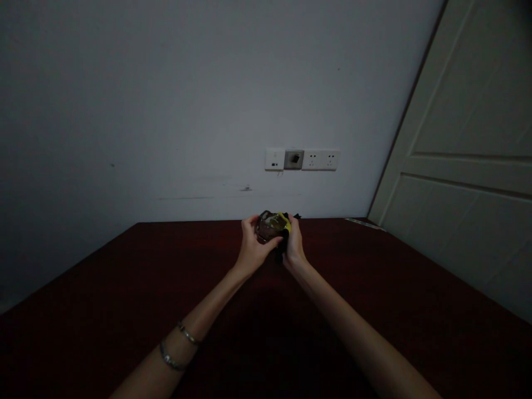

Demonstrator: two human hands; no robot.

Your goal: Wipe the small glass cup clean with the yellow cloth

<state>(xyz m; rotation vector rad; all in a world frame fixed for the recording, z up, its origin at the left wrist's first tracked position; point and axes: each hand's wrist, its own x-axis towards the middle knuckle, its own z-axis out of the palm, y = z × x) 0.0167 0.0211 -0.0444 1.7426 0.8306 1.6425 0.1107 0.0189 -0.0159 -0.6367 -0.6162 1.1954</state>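
Both hands meet over the far part of the dark red table. My left hand (253, 246) is closed around the left side of a see-through, glass-like vessel (268, 226) with a rounded, uneven rim. Its exact kind is hard to make out in the dim light. On the vessel's right side my right hand (295, 244) is wrapped around a soft-looking black and yellow thing (287, 223), which touches the vessel. Dark ends of that thing stick out above and below the right hand. The right fingers are partly hidden behind it.
The dark red tabletop (187, 266) runs back to a pale wall (187, 111). Sockets and switch plates (302, 159) are set in the wall. A pale panelled door (461, 166) stands at the right, and a thin light strip (366, 224) lies near the table's back right corner.
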